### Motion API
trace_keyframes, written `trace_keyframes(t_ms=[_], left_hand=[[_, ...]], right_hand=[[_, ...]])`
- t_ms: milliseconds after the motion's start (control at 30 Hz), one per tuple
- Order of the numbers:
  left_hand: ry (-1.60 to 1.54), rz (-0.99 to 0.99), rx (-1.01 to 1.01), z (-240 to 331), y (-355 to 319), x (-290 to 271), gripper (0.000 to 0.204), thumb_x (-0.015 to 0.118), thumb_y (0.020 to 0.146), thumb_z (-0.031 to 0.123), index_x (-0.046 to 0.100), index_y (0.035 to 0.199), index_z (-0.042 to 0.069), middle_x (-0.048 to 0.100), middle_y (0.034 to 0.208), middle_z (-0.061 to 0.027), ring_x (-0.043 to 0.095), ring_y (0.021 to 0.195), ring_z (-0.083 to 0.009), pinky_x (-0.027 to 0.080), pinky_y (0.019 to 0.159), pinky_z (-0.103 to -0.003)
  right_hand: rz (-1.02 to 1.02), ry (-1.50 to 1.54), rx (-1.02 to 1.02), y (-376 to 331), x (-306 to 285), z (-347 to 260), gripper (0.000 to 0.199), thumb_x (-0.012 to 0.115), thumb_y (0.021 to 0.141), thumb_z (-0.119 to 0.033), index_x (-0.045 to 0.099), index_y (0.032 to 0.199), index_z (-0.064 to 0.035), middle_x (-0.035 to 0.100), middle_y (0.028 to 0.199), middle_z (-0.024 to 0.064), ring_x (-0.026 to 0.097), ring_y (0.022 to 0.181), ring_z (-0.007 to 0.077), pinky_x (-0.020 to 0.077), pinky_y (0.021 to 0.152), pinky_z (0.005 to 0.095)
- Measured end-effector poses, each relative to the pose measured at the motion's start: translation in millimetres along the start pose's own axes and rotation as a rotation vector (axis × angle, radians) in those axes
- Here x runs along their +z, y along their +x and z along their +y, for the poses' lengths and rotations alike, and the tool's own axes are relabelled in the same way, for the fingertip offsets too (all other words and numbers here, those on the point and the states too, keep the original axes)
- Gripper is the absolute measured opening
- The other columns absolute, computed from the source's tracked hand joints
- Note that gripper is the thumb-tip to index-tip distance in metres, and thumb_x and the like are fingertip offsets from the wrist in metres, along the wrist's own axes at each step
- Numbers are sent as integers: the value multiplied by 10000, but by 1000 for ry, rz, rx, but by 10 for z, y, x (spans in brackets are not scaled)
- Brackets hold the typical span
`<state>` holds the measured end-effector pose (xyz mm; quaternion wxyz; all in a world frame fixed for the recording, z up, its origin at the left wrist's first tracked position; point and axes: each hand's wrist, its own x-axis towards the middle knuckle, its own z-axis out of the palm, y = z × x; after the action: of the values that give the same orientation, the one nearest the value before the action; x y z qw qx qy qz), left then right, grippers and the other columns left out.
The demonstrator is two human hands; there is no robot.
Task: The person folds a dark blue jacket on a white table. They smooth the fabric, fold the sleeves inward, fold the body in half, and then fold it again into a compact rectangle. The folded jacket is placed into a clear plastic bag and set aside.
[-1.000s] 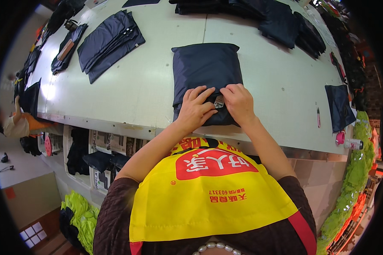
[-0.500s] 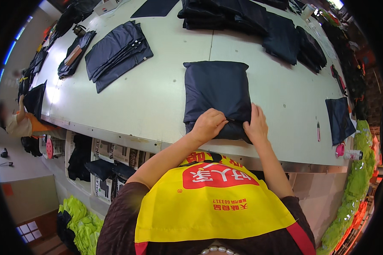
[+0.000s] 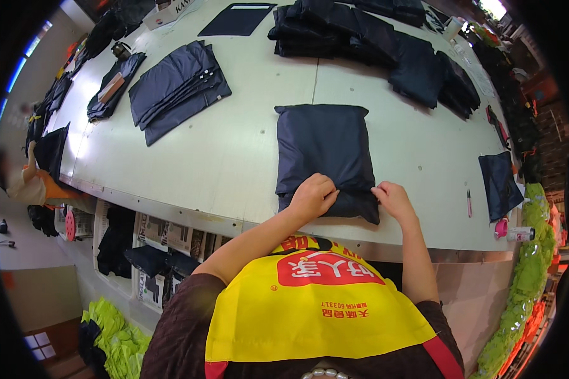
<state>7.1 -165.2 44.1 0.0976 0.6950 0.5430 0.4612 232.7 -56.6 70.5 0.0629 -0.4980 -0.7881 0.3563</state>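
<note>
In front of me, by the table's near edge, lies a square, padded, dark navy fabric pouch (image 3: 324, 142), with a fold line running across its lower part. My left hand (image 3: 314, 197) rests on that part, fingers curled and pinching the fabric at the fold. At the pouch's right edge, my right hand (image 3: 395, 199) has thumb and fingertips closed on the end of the fold. The fabric between the fingertips is too small to make out in detail.
A fanned stack of navy pieces (image 3: 180, 88) lies at left, and dark bundles (image 3: 335, 31) are piled at the back. A flat dark pouch (image 3: 501, 184), a pen (image 3: 468, 203) and a small bottle (image 3: 521, 234) are at right. A person (image 3: 28, 183) works at far left.
My right hand has shifted from lying along the pouch's right side to pinching its edge at the fold. My left hand stays at the fold. The whole view has tilted slightly.
</note>
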Motion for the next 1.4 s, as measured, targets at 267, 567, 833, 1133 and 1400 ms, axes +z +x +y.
trace_keyframes(t_ms=[267,567,833,1133,1400], left_hand=[[-15,35,26,7,6,-19,122,691,728,49,573,708,24,594,754,-107,571,733,-281,470,647,-353],[244,145,-25,146,-26,-576,385,730,698,176,587,1023,30,599,966,-131,544,967,-309,431,859,-409],[-1222,246,-1374,-78,-375,-567,694,462,846,681,523,1207,92,607,1052,-40,576,940,-160,457,724,-329],[-765,61,-1307,-187,-484,-634,702,709,766,423,467,1241,-34,590,1108,-176,604,951,-258,522,749,-386],[-383,311,-888,868,-68,-849,515,638,803,285,509,1197,-20,600,1059,-236,608,963,-326,482,819,-394]], right_hand=[[104,-126,-146,-84,120,-241,250,559,876,-267,594,799,-32,628,782,192,600,762,398,472,678,476],[120,-313,-65,-198,287,-995,264,543,887,-257,592,805,-10,641,811,191,629,797,361,500,677,463],[-4,-339,-509,-145,1160,-1683,132,588,826,-180,609,842,-51,661,831,129,656,748,304,535,651,411],[132,-685,-514,-682,569,-1089,904,833,524,-240,437,1326,-115,381,1374,164,335,1304,365,269,1030,563],[-11,77,-724,-401,254,-303,715,736,604,26,488,1275,9,568,1221,200,582,1097,320,468,911,364]])
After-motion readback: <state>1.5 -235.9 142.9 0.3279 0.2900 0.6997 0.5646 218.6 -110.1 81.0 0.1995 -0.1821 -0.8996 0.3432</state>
